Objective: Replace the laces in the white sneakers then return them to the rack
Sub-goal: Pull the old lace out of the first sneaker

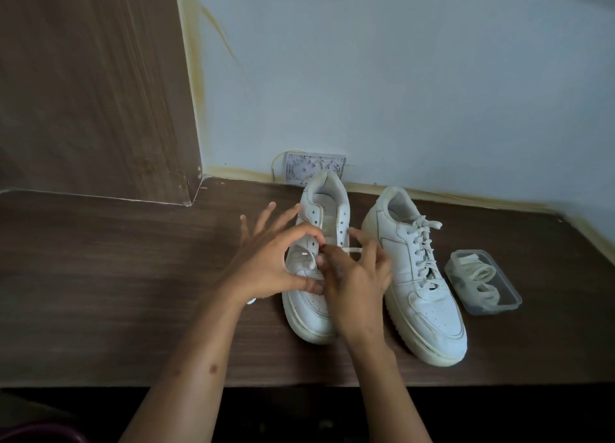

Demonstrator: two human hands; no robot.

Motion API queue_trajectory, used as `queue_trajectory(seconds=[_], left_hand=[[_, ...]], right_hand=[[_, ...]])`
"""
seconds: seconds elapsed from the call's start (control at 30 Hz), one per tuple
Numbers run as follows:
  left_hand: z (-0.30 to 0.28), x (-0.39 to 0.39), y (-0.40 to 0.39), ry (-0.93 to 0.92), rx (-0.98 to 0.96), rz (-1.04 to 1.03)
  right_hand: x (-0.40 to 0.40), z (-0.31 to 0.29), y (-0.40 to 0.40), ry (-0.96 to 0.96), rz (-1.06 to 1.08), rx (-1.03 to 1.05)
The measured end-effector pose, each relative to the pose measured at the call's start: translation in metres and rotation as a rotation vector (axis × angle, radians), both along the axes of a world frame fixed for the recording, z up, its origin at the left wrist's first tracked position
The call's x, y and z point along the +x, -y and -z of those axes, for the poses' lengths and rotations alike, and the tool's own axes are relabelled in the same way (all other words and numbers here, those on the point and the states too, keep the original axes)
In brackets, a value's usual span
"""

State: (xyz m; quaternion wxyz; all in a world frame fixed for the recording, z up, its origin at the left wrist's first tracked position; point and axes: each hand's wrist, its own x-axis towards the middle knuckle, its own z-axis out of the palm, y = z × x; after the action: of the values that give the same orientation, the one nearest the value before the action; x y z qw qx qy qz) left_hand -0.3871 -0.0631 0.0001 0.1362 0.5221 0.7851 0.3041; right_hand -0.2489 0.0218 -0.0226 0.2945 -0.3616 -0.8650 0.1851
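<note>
On dark wood table [116, 276]: 2 white sneakers, toes toward camera, heels toward wall, long axes near parallel. Left sneaker [314, 313] mostly unlaced, lace [353, 250] crossing mid eyelets. Left hand [276, 263] pinching at left eyelet row, other fingers spread. Right hand [356, 279] curled over tongue, pinching lace. Right sneaker [422, 286] fully laced. Just beside it, clear container [509, 298] holding coiled laces [479, 278].

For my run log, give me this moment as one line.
left hand pinches lace | right hand pinches lace | left sneaker partly laced | right sneaker laced | container holds laces
</note>
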Motion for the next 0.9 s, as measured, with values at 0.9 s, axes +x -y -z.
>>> queue_trajectory(seconds=[0.9], left_hand=[[0.001, 0.001, 0.001, -0.048, 0.007, -0.021]], right_hand=[[0.03, -0.015, -0.028, -0.046, -0.156, -0.095]])
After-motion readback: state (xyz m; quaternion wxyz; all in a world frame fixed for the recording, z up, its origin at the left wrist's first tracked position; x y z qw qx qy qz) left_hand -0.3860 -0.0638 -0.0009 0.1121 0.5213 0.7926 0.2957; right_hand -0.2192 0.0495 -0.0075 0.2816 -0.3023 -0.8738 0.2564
